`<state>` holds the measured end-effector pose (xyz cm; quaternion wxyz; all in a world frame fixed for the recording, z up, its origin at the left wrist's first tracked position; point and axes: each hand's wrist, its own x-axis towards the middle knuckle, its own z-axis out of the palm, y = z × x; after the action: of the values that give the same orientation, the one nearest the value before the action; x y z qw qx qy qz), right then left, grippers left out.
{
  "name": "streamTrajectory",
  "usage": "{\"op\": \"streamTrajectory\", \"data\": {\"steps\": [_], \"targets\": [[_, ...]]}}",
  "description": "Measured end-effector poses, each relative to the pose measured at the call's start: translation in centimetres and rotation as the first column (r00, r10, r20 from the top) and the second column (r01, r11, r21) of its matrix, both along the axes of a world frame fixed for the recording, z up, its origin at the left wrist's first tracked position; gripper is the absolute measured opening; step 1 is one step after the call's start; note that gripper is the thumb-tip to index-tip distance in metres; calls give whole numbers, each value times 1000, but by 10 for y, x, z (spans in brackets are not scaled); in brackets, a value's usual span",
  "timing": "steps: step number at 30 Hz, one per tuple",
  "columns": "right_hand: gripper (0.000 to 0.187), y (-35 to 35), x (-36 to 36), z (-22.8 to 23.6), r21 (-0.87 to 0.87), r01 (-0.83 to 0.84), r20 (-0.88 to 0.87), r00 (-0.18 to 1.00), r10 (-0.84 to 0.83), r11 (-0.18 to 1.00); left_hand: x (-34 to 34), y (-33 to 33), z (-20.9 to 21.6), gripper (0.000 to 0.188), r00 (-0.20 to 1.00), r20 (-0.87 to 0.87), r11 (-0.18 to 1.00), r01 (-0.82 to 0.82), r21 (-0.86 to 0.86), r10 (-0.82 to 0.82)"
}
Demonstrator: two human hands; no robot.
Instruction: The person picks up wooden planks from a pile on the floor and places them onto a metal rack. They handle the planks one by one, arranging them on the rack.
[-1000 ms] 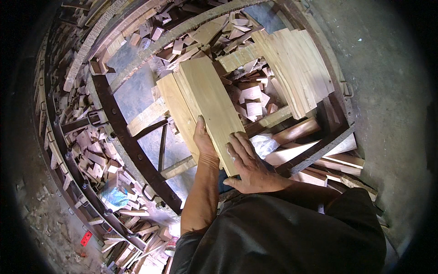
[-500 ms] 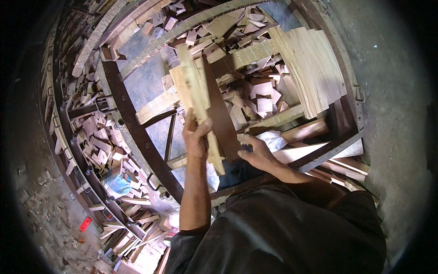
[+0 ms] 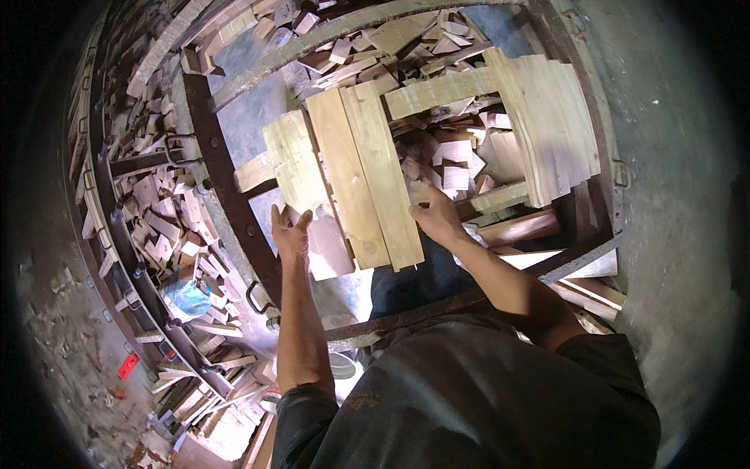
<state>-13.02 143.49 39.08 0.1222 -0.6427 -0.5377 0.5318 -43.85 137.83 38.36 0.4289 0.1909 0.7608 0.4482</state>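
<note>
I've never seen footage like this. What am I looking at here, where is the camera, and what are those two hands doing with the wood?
There is no machine here: a person works with bare hands, and the camera sits on their head looking down, so the picture bends at its rim. The forearms come in from the bottom. The left hand is open, its fingers spread at the near end of a pale plank. The right hand is at the right edge of two wider planks lying side by side; whether it grips them I cannot tell. The planks rest across a dark rusty metal frame. Below and around lie heaps of small wood offcuts, and a stack of flat boards sits to the right. A grey concrete floor runs along the far right.
</note>
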Motion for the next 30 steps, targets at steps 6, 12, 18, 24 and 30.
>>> {"op": "streamTrajectory", "data": {"steps": [6,12,18,24,30], "targets": [[68,18,-15,-42,82,93,-96,992,-85,992,28,-2,1,97,999,30,1000,15,-15,-15],[70,21,2,-41,-285,343,-424,792,-439,895,45,-16,-9,95,995,95,1000,8,14,-10],[69,32,-12,-47,-176,369,-463,787,-407,913,78,-36,-22,94,956,-239,985,160,-62,-170],[64,28,-1,-41,46,142,-246,961,-127,989,76,-60,-40,93,879,-385,958,240,-157,-283],[67,23,2,-69,153,-2,-37,999,8,988,73,-82,-11,77,938,-248,969,222,-106,-241]]}}
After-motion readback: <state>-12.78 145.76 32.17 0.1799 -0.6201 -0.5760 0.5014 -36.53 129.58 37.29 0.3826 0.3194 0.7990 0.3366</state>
